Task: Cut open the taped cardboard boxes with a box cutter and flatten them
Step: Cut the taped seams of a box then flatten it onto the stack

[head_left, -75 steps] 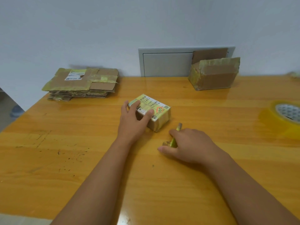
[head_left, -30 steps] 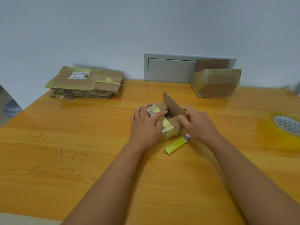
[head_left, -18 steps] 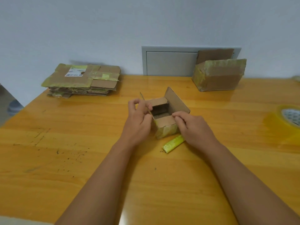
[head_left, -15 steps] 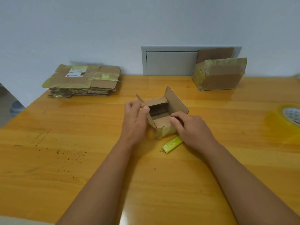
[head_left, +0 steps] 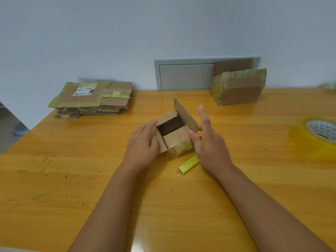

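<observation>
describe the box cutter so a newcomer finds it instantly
On the orange wooden table, look at the small opened box between the two hands. The box cutter lies just in front of it, beside the right hand: the only slim yellow-green stick.

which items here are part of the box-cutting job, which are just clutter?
Job:
small box, flaps open, between left hand and right hand
box cutter, on table by right hand
far box, still taped
flattened stack

Lying about:
tape roll, right edge
wall panel
</observation>
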A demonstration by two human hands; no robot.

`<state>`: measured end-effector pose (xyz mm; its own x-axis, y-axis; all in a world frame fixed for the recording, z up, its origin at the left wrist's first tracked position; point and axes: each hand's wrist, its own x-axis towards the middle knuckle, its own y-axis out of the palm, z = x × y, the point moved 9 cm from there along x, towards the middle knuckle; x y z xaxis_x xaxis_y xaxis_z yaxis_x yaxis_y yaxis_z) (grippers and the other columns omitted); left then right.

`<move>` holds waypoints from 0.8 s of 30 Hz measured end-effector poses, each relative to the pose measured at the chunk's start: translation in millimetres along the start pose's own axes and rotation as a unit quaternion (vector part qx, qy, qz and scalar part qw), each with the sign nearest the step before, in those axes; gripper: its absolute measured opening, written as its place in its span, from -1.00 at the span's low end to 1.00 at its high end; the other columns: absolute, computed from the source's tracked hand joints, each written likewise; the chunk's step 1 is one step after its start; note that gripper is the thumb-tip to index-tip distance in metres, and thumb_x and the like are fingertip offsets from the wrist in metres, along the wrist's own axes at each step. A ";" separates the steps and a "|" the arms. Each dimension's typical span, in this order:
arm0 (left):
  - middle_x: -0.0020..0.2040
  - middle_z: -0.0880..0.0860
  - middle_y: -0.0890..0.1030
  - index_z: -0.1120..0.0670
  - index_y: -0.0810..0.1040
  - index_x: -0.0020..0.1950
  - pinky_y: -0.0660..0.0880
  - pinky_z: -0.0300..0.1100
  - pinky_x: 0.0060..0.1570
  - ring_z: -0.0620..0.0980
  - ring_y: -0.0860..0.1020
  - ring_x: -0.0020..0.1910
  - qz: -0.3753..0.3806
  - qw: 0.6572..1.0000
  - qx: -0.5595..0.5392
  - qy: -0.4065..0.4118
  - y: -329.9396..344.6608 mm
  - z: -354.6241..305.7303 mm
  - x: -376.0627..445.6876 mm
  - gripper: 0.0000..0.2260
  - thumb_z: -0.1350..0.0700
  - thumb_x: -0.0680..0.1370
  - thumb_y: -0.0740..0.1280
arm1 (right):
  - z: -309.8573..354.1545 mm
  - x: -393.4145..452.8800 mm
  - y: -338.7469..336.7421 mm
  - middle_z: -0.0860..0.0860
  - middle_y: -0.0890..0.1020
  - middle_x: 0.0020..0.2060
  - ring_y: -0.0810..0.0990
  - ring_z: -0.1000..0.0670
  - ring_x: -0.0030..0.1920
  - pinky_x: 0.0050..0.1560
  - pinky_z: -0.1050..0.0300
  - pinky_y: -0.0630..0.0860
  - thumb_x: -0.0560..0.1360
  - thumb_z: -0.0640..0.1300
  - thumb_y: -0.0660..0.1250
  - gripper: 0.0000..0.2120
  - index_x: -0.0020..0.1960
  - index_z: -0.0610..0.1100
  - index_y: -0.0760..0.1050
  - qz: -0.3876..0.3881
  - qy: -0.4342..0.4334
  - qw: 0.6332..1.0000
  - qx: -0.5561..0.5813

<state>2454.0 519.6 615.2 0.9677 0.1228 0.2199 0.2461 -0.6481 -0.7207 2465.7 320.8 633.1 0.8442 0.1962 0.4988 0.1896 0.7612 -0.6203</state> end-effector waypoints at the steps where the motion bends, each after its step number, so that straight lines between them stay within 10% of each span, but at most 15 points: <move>1: 0.49 -0.05 0.34 -0.12 0.20 0.56 0.20 0.08 0.42 0.01 0.21 0.43 -0.011 0.999 -0.021 -0.027 -4.1 5.9 0.1 -0.45 0.09 0.57 0.23 | 4.4 0.3 -2.0 0.03 0.55 -0.09 0.56 -0.07 -0.21 -0.27 0.07 0.40 0.66 -0.05 0.21 -0.52 0.54 0.01 0.19 -0.012 -0.014 1.000 -0.014; 6: 0.13 -0.24 0.47 -0.18 0.26 0.51 0.23 -0.04 0.13 -0.10 0.24 0.13 -0.084 0.995 0.003 -0.049 -18.5 5.6 1.9 -0.32 -0.29 0.42 0.33 | 29.5 -2.9 -24.3 -0.13 0.66 -0.12 0.63 -0.16 -0.19 -0.23 0.05 0.49 0.48 -0.40 0.38 -0.79 0.12 -0.31 0.60 -0.117 -0.124 0.984 -0.056; 9: -0.19 -0.26 0.44 -0.11 0.56 0.19 0.32 -0.16 -0.21 -0.08 0.45 -0.08 -0.129 0.990 0.048 -0.017 -23.8 -7.2 3.4 -0.65 -0.24 0.49 0.36 | 34.8 -1.6 -24.5 -0.16 0.65 0.05 0.64 -0.17 0.01 -0.03 0.02 0.56 0.50 -0.44 0.35 -0.76 0.15 -0.31 0.58 -0.122 -0.142 0.982 -0.032; 14: -0.19 -0.06 0.54 -0.01 0.58 -0.13 0.33 -0.29 -0.24 -0.16 0.47 -0.20 -0.209 0.976 -0.065 -0.007 -28.9 -14.4 -1.9 -0.74 -0.05 0.65 0.19 | 1.3 5.2 -24.7 -0.16 0.52 0.04 0.53 -0.14 0.00 -0.05 0.08 0.48 0.63 -0.08 0.25 -0.66 0.35 -0.17 0.52 -0.139 0.027 0.990 -0.019; 19: -0.19 -0.04 0.50 0.12 0.64 -0.08 0.28 -0.42 -0.25 -0.19 0.43 -0.24 -0.243 0.963 -0.098 0.060 -20.6 -40.6 -11.6 -0.70 0.02 0.67 0.20 | -31.7 3.7 -5.1 -0.06 0.48 0.32 0.51 -0.05 0.25 0.20 0.06 0.49 0.45 0.26 0.41 -0.13 0.57 -0.08 0.10 -0.077 0.176 0.976 0.099; 24: -0.37 -0.16 0.32 -0.15 0.24 -0.37 0.20 -0.37 -0.37 -0.24 0.36 -0.37 -0.269 0.953 -0.110 0.081 -25.2 -47.6 -15.5 -0.59 0.06 0.66 0.22 | -41.4 4.6 -11.4 0.09 0.55 0.09 0.57 0.07 0.05 -0.14 0.39 0.44 0.47 -0.02 0.44 -0.34 0.47 -0.01 0.22 -0.106 0.195 0.965 0.138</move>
<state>2430.2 498.2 661.2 0.6797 0.3753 0.6302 0.6692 -0.6691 -0.3232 2488.2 287.4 617.4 0.9360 -0.1886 0.2971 0.2831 0.9050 -0.3174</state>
